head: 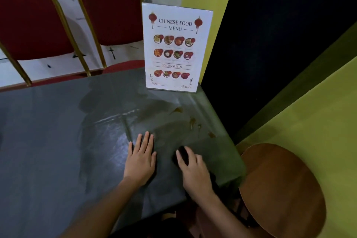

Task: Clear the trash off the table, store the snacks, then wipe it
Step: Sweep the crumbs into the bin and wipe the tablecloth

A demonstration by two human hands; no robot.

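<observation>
Cloth (184, 157) under right hand (195, 172), left hand (142, 158) flat on table (58, 131) beside

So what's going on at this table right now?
A person is wiping the table. The right hand presses a dark cloth onto it near the right edge, and the left hand lies flat beside it. Wet streaks cover the middle, and brown stains sit beyond the cloth, in front of the menu. No trash or snacks are in view.
</observation>
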